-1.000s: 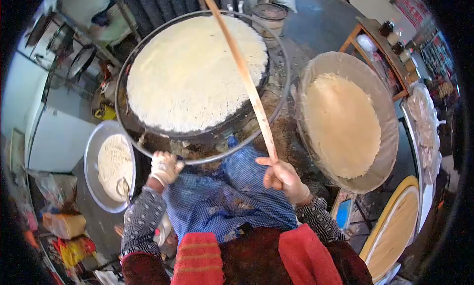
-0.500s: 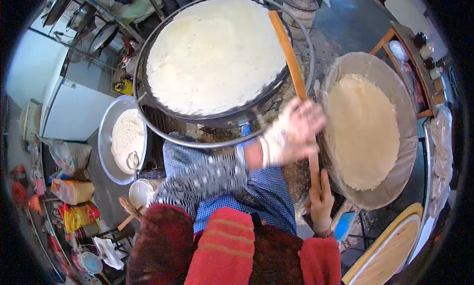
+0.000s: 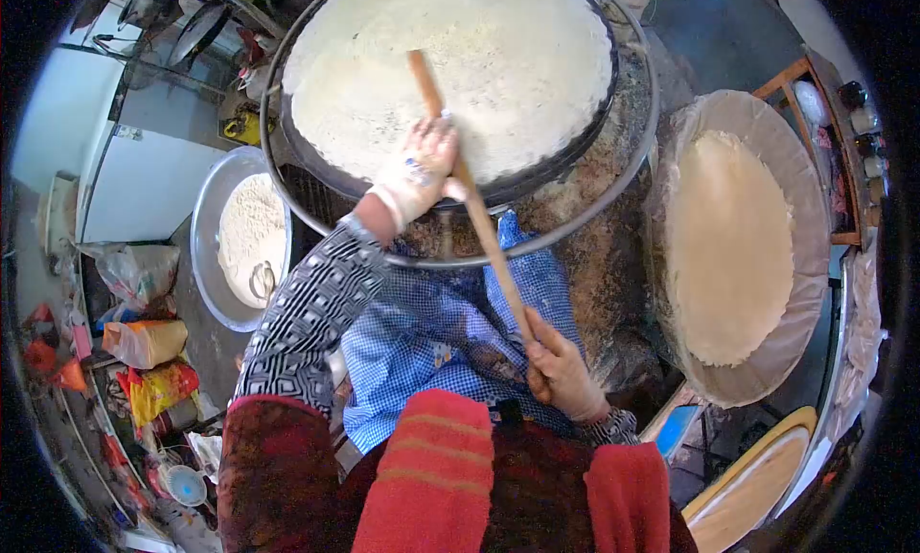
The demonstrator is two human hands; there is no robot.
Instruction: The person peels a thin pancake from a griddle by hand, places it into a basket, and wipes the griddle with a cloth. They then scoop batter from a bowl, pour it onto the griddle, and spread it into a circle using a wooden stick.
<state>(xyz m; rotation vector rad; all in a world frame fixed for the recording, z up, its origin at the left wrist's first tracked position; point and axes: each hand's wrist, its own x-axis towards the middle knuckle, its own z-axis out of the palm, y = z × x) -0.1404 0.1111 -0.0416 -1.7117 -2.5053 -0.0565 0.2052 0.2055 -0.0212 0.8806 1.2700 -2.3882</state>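
A wide sheet of pale batter (image 3: 517,64) covers the round black griddle (image 3: 606,93). Across its near part lies a long flat wooden spatula (image 3: 494,251), slanting from upper left to lower right. My left hand (image 3: 417,174), in a whitish glove that leaves the fingertips bare, presses on the spatula's upper half over the griddle's near edge, thumb to the right side. Lower down, near my lap, my right hand (image 3: 567,369) is wrapped round the spatula's handle end.
A metal ring (image 3: 565,241) surrounds the griddle. At left stands a metal basin (image 3: 206,256) of flour with a whisk-like tool. To the right, a large plastic-lined basket (image 3: 805,256) holds a stack of thin flatbreads. A round board (image 3: 704,510) leans at lower right.
The spatula has swung from the griddle's right edge left across the batter. My left hand moved left and up with it; my right hand moved left and slightly up. The view has shifted a little.
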